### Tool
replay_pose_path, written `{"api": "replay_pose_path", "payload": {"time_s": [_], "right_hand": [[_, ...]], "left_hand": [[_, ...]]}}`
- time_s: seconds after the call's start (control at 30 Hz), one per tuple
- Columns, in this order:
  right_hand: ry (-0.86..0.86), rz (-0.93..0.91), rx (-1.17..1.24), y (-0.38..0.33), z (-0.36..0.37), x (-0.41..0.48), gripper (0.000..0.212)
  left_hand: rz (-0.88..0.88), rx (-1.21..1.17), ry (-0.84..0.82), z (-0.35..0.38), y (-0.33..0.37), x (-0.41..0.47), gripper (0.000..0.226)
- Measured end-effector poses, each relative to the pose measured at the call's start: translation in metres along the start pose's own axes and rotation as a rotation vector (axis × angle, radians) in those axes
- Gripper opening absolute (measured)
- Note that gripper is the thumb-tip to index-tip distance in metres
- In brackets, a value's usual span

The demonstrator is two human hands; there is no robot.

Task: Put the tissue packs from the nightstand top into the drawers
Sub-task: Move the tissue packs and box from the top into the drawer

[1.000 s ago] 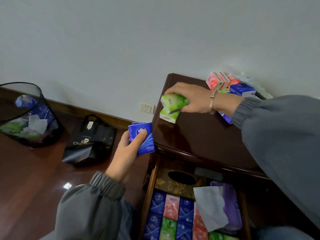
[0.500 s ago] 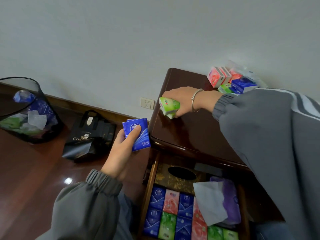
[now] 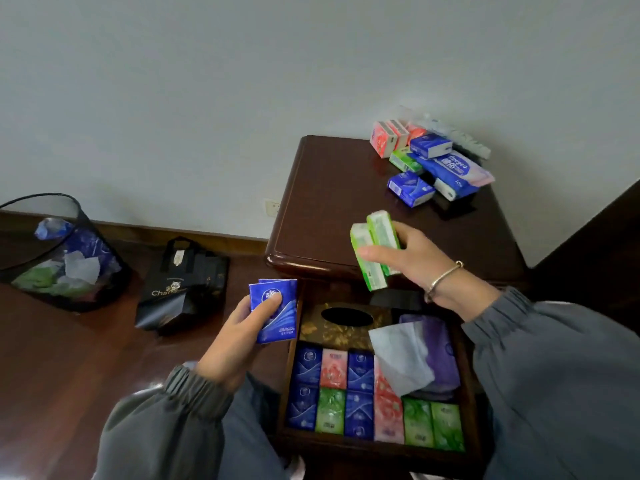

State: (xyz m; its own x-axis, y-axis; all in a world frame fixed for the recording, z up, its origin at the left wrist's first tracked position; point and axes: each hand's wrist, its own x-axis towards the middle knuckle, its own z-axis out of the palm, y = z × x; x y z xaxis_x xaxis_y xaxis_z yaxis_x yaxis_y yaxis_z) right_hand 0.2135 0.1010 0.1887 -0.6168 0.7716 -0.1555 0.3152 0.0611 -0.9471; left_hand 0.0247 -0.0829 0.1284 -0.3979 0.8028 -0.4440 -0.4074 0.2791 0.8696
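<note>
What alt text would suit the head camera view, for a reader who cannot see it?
A person's right hand grips two green tissue packs at the front edge of the nightstand, above an open drawer filled with rows of packs in blue, pink and green. The left hand holds two blue packs beside it. Other loose packs lie piled at the nightstand's back.

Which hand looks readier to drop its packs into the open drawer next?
Probably the right hand: it holds two green packs just above the back of the open drawer. The left hand holds its blue packs beside the drawer, over the floor.
</note>
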Motion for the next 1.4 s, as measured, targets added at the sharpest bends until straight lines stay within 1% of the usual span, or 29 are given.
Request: {"api": "replay_pose_path", "payload": {"time_s": [0.07,0.13,0.2,0.27,0.3,0.33,0.43,0.47,0.57,0.63,0.8,0.9,0.97,1.03,1.1,1.17,1.27,1.33,1.4], "right_hand": [[-0.044,0.098,0.052,0.028,-0.002,-0.029,0.046],[-0.058,0.214,0.055,0.061,0.001,-0.05,0.042],[-0.083,0.316,0.05,0.089,0.007,-0.065,0.037],[-0.105,0.382,0.061,0.111,0.013,-0.074,0.035],[-0.105,0.403,0.075,0.119,0.015,-0.077,0.037],[-0.096,0.42,0.093,0.126,0.018,-0.078,0.039],[-0.065,0.442,0.146,0.138,0.021,-0.079,0.037],[-0.058,0.445,0.162,0.141,0.022,-0.079,0.036],[-0.033,0.457,0.175,0.149,0.023,-0.077,0.041],[-0.028,0.47,0.174,0.154,0.023,-0.075,0.042],[-0.034,0.503,0.187,0.166,0.022,-0.071,0.045],[-0.036,0.517,0.187,0.171,0.025,-0.069,0.043],[-0.041,0.525,0.178,0.172,0.028,-0.068,0.043],[-0.053,0.53,0.163,0.172,0.03,-0.068,0.04],[-0.054,0.538,0.148,0.174,0.032,-0.068,0.042],[-0.051,0.551,0.136,0.176,0.032,-0.068,0.044],[-0.048,0.569,0.128,0.177,0.032,-0.07,0.041],[-0.052,0.58,0.114,0.178,0.031,-0.07,0.039],[-0.052,0.587,0.102,0.181,0.03,-0.07,0.043]], "left_hand": [[-0.049,0.044,-0.009,0.004,-0.019,-0.005,0.031],[-0.116,0.112,-0.015,0.007,-0.04,-0.006,0.032],[-0.205,0.226,-0.013,0.007,-0.062,-0.003,0.032],[-0.275,0.378,-0.034,0.007,-0.086,0.001,0.025],[-0.284,0.464,-0.035,0.007,-0.097,0.004,0.023],[-0.28,0.552,-0.016,0.007,-0.108,0.008,0.025],[-0.253,0.79,0.061,0.012,-0.131,0.016,0.052],[-0.233,0.871,0.064,0.015,-0.135,0.018,0.057],[-0.205,1.098,-0.017,0.026,-0.147,0.023,0.059],[-0.224,1.181,-0.064,0.031,-0.154,0.027,0.061],[-0.265,1.215,-0.099,0.03,-0.163,0.035,0.06],[-0.213,1.282,-0.085,0.031,-0.166,0.034,0.062],[-0.159,1.32,-0.077,0.034,-0.167,0.032,0.072],[-0.027,1.526,-0.055,0.036,-0.165,0.031,0.078],[0.166,1.734,-0.055,0.034,-0.164,0.032,0.072],[0.288,1.842,-0.137,0.029,-0.166,0.033,0.058],[0.3,1.923,-0.281,0.018,-0.171,0.037,0.045],[0.298,1.953,-0.287,0.012,-0.17,0.04,0.042],[0.309,1.993,-0.268,0.008,-0.169,0.043,0.041]]}}
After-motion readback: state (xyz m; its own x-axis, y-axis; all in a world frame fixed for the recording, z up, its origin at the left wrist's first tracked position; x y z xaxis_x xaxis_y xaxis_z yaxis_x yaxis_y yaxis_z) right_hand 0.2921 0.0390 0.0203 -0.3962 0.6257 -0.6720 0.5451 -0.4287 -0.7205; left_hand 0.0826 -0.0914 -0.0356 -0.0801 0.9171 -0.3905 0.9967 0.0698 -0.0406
